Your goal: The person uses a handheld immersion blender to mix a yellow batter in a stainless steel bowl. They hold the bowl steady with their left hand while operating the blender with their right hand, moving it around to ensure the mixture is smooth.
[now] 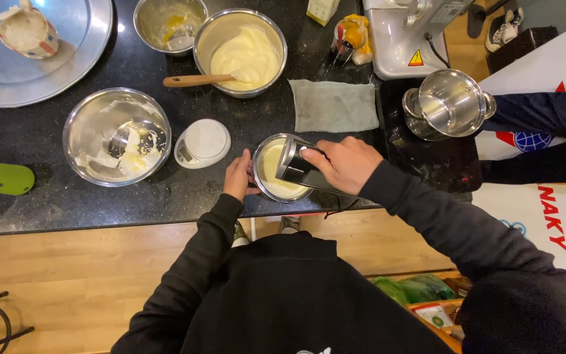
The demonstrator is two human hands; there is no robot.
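Seen from the head camera looking straight down, the right hand (345,164) is wrapped around the handle of a black and silver hand mixer (296,167), fingers closed firmly on it, with the mixer's body lying over a small steel bowl (271,190) of pale yellow batter at the near edge of the black stone counter (47,203). The mixer's long axis runs roughly left to right, its nose toward the left and the handle end leading back into the right hand; the beaters are hidden beneath the body, so whether they sit in the batter cannot be told. The left hand (238,176) rests against the bowl's left rim, fingers curled onto the wall in a steadying hold, so the bowl lies between the two hands and touches the left one. Just left of that hand is a small white kitchen scale (203,142). Farther left stands a wide steel bowl (116,136) with smears of cream and a spoon, and behind it a larger bowl of whipped cream (240,52) holds a wooden-handled spatula (198,80). A folded cloth (334,105) lies beyond the mixer, and a steel pot (448,103) stands to the right.
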